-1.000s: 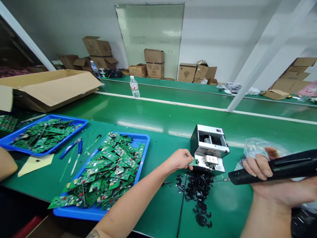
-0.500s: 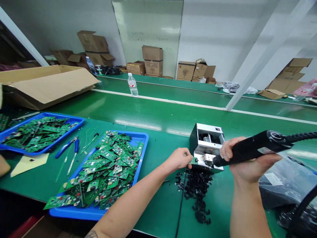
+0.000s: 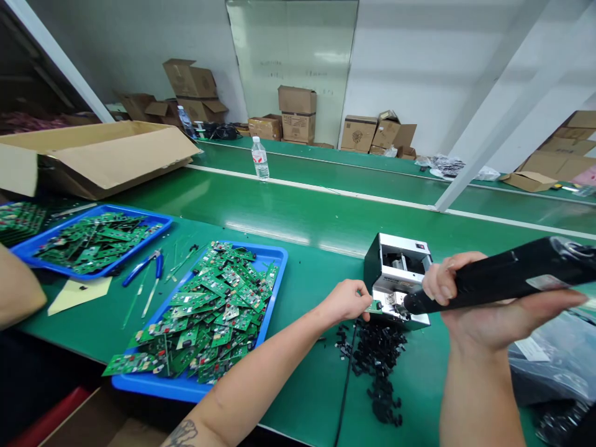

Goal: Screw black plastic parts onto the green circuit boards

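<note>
Pinching the near edge of a small green circuit board (image 3: 375, 307), the left hand (image 3: 352, 300) has thumb and fingers closed together, and the board pokes out just to the right of the fingertips, at the front of the silver-and-black machine (image 3: 401, 256). The board looks light, thin and stiff, with little give; its small mounted parts are probably the fragile bit, so the bare edge is likely the best place to take hold, keeping fingers off the components. The right hand (image 3: 472, 304) grasps a black power tool (image 3: 512, 273), fingers curled over its front portion and thumb stretched out beneath. That tool seems the heavier of the two, rigid and perhaps smooth enough to slip, so a grip around the body near the nose should steady it best. Its nose sits just right of the board, by the machine's front; whether the tip touches anything cannot be told. Below and right of the left hand, small black pieces (image 3: 379, 354) lie heaped on the tabletop (image 3: 316, 267); to that hand's left, a blue tray (image 3: 158, 387) carries many similar boards (image 3: 223, 304), overlapping loosely.
</note>
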`<move>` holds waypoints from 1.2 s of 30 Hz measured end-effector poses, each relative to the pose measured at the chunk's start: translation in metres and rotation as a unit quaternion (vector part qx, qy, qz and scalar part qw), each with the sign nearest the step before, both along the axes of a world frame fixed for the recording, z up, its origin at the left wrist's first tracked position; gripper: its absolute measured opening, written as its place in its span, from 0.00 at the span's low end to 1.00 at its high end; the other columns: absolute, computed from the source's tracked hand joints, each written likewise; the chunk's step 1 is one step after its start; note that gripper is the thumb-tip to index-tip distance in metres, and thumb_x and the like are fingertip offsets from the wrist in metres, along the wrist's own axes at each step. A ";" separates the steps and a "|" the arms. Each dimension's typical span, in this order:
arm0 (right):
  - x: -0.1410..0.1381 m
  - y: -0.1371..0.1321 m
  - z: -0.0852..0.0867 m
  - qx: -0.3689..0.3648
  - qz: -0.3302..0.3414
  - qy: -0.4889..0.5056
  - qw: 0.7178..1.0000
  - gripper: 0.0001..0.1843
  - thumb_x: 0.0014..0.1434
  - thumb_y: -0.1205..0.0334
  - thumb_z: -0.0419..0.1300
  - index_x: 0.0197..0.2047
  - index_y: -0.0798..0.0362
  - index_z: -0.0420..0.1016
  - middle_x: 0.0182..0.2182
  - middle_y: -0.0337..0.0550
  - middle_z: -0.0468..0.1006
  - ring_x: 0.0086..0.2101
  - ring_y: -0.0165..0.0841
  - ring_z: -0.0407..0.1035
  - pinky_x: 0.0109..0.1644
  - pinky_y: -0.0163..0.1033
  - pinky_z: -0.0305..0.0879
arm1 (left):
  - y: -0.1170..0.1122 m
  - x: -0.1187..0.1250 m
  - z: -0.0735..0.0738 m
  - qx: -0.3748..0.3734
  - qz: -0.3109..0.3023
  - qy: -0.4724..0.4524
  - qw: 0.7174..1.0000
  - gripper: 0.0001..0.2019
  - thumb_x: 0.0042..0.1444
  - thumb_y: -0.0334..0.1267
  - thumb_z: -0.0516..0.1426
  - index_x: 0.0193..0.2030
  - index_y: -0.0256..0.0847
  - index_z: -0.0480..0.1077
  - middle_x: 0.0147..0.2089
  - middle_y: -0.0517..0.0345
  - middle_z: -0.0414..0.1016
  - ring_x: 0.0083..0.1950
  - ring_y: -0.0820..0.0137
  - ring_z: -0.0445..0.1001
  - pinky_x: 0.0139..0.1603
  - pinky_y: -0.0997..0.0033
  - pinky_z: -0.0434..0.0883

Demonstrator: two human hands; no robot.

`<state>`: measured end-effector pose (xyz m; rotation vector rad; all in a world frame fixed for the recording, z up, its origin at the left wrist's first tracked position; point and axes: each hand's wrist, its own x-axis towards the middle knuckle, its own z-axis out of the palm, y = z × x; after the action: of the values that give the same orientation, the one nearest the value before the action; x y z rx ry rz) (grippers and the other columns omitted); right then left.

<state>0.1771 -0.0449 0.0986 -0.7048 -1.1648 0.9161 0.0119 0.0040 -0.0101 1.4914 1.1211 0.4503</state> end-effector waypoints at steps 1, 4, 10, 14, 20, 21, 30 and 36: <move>-0.004 0.003 0.002 0.005 0.001 0.001 1.000 0.39 0.45 0.20 0.52 0.30 0.49 0.76 0.13 0.36 0.63 0.16 0.29 0.58 0.21 0.37 0.54 | 0.000 0.000 0.000 0.000 0.000 0.000 1.000 0.08 0.52 0.41 0.56 0.32 0.37 0.69 0.25 0.57 0.76 0.21 0.78 0.58 0.25 0.78 0.57; -0.014 0.014 0.004 0.021 0.004 -0.008 1.000 0.38 0.44 0.20 0.52 0.30 0.50 0.75 0.14 0.36 0.64 0.16 0.29 0.58 0.21 0.37 0.54 | 0.000 0.000 0.002 0.000 -0.001 -0.001 1.000 0.08 0.52 0.41 0.56 0.32 0.37 0.69 0.24 0.57 0.76 0.20 0.78 0.57 0.24 0.78 0.57; -0.024 0.026 -0.002 0.012 0.014 -0.038 0.999 0.39 0.47 0.19 0.47 0.31 0.49 0.72 0.14 0.35 0.63 0.15 0.29 0.57 0.21 0.37 0.54 | -0.001 0.001 0.000 0.002 0.003 -0.008 1.000 0.07 0.52 0.39 0.56 0.32 0.36 0.70 0.24 0.57 0.76 0.20 0.78 0.57 0.24 0.79 0.56; -0.024 0.028 -0.005 0.006 0.035 -0.034 0.999 0.39 0.45 0.19 0.49 0.31 0.49 0.73 0.13 0.34 0.64 0.15 0.28 0.57 0.21 0.37 0.54 | -0.001 0.002 0.000 0.007 0.007 -0.005 1.000 0.07 0.52 0.39 0.56 0.32 0.36 0.70 0.25 0.57 0.76 0.20 0.79 0.57 0.24 0.79 0.56; -0.025 0.029 -0.010 -0.006 0.030 -0.042 0.999 0.40 0.42 0.18 0.51 0.30 0.49 0.72 0.13 0.35 0.64 0.15 0.29 0.57 0.21 0.37 0.53 | -0.001 0.001 0.000 0.009 0.006 -0.005 1.000 0.07 0.51 0.39 0.57 0.32 0.36 0.70 0.25 0.57 0.76 0.21 0.78 0.58 0.25 0.79 0.57; -0.025 0.030 -0.011 -0.005 0.032 -0.046 0.998 0.40 0.41 0.18 0.51 0.30 0.50 0.72 0.13 0.35 0.63 0.14 0.29 0.57 0.20 0.37 0.53 | 0.000 0.001 -0.001 0.010 0.006 -0.005 1.000 0.07 0.51 0.39 0.57 0.32 0.36 0.70 0.24 0.57 0.76 0.21 0.78 0.58 0.25 0.79 0.57; -0.028 0.032 -0.018 0.001 0.083 -0.012 0.996 0.39 0.39 0.19 0.55 0.29 0.51 0.74 0.12 0.34 0.64 0.13 0.28 0.56 0.18 0.35 0.51 | 0.003 0.002 -0.010 0.030 -0.001 -0.006 1.000 0.07 0.51 0.38 0.55 0.31 0.37 0.69 0.25 0.57 0.76 0.23 0.76 0.63 0.25 0.79 0.58; -0.026 0.033 -0.016 0.031 0.087 -0.011 0.996 0.39 0.45 0.20 0.52 0.30 0.51 0.76 0.13 0.36 0.65 0.13 0.29 0.57 0.17 0.35 0.52 | 0.002 0.003 -0.008 0.022 0.005 -0.007 1.000 0.06 0.49 0.38 0.54 0.30 0.38 0.68 0.24 0.58 0.75 0.22 0.77 0.62 0.24 0.79 0.57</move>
<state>0.1512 -0.0119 0.0823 -0.5701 -1.2829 1.0145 0.0150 0.0061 -0.0177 1.5202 1.1140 0.4938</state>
